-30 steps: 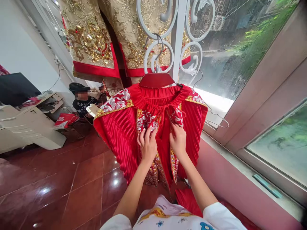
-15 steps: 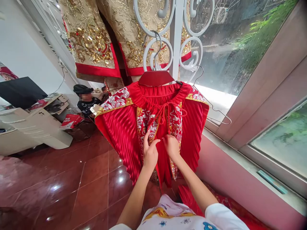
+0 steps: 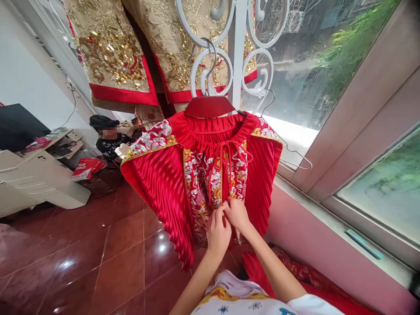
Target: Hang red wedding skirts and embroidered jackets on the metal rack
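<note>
A red pleated garment (image 3: 164,188), with silver and gold embroidered panels and a gathered top edge, hangs from a red hanger (image 3: 210,107). A thin red cord (image 3: 219,162) is tied at its top and dangles down the front. My left hand (image 3: 217,229) is closed at the embroidered front edge, fingers bent and pinching cloth. Right against it, my right hand (image 3: 236,213) is closed on the opposite front edge, a little higher. The two hands meet at the fingertips. Whatever lies between the fingertips is hidden.
A white scrolled metal frame (image 3: 239,57) holds the hanger. Beige-and-gold garments (image 3: 114,52) hang behind it. On the right, a bare wire hanger (image 3: 288,153) hangs by the window. A person (image 3: 111,142) sits at the back left near a desk (image 3: 42,175). Red cloth (image 3: 259,271) lies low right.
My left hand has closed from spread fingers and moved down and right to meet my right hand. The garment's front edges are drawn together. The view has shifted slightly.
</note>
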Available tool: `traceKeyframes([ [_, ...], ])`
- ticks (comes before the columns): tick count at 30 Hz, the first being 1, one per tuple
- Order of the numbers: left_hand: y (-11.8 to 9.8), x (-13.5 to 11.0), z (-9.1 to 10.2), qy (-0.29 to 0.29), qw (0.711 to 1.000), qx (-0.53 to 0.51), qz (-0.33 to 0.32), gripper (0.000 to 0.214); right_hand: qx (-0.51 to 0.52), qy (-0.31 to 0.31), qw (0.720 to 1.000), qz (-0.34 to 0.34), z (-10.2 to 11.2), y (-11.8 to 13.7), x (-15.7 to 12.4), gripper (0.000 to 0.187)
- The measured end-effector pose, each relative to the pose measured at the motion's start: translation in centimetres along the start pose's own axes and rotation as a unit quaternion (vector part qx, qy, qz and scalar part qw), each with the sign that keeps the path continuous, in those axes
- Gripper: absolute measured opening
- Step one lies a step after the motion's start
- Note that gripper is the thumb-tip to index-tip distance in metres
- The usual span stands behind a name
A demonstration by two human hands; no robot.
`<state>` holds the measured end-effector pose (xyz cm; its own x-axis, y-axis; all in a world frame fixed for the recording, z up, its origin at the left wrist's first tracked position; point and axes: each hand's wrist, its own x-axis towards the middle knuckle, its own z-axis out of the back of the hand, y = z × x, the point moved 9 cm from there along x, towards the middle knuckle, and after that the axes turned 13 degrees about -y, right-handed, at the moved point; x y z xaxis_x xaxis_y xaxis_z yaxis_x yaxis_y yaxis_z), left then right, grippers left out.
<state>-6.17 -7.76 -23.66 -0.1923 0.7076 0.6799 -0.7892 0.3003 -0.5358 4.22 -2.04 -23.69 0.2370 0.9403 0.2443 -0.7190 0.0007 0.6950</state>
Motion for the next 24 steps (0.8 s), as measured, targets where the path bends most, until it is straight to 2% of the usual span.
traceKeyframes([
  [4,1.1,-0.7,-2.3,0.105,0.99,0.006,0.094,0.034,0.087,-0.013,0.996,-0.009,0.5,-0.8,-0.4,0.028],
  [6,1.1,-0.2,-3.1,0.129,0.986,0.01,0.106,0.036,0.138,-0.025,0.99,-0.026,0.7,-1.2,-0.4,0.028],
  [11,1.1,1.3,-4.2,0.153,0.983,0.02,0.104,0.023,0.262,-0.059,0.957,-0.11,1.1,-2.8,0.0,0.026],
  [13,1.3,1.5,-4.4,0.164,0.981,0.039,0.099,0.024,0.318,-0.041,0.935,-0.151,0.8,-3.3,0.1,0.026],
  [16,1.3,1.4,-4.7,0.181,0.978,0.061,0.085,0.025,0.399,0.021,0.892,-0.212,-0.2,-3.6,0.0,0.032],
  [19,0.8,1.3,-5.0,0.194,0.977,0.049,0.073,0.021,0.454,0.062,0.852,-0.255,-0.9,-3.6,-0.4,0.039],
  [22,0.6,1.4,-5.3,0.201,0.976,0.027,0.076,0.02,0.482,0.075,0.827,-0.278,-1.3,-3.7,-0.8,0.045],
  [24,0.6,1.5,-5.5,0.204,0.975,0.015,0.082,0.02,0.487,0.076,0.822,-0.287,-1.6,-4.0,-0.9,0.046],
])
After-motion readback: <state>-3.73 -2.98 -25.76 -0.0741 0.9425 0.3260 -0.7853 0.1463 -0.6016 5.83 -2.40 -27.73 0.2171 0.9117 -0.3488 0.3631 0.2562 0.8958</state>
